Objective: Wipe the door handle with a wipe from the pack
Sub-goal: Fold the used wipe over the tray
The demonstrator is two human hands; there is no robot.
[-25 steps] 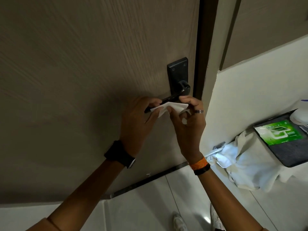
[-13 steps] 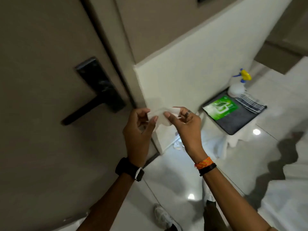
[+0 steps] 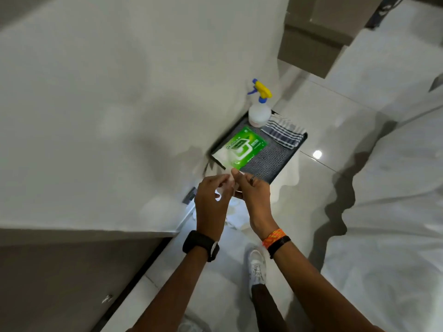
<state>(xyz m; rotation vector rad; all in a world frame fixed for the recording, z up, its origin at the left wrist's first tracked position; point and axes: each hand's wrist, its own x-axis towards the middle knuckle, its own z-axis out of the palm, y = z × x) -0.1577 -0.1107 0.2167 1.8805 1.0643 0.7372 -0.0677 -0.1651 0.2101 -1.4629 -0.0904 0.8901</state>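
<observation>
My left hand (image 3: 212, 200) and my right hand (image 3: 251, 195) are held close together over the floor, both pinching a small white wipe (image 3: 229, 185) that is mostly hidden between the fingers. Just beyond my fingertips lies the green wipe pack (image 3: 244, 147) on a dark tray (image 3: 275, 161). The door handle is out of view; only a strip of the brown door (image 3: 60, 279) shows at the lower left.
A spray bottle (image 3: 258, 111) with a yellow and blue trigger and a folded striped cloth (image 3: 282, 133) share the tray. The tray rests on a stand draped in white cloth (image 3: 291, 178) against the white wall (image 3: 119, 104). A white bed (image 3: 395, 224) fills the right. My shoe (image 3: 257, 267) is below.
The view has swung right, away from the door handle and onto the tray. Both hands came off the handle with the wipe and now hold it near the pack.
</observation>
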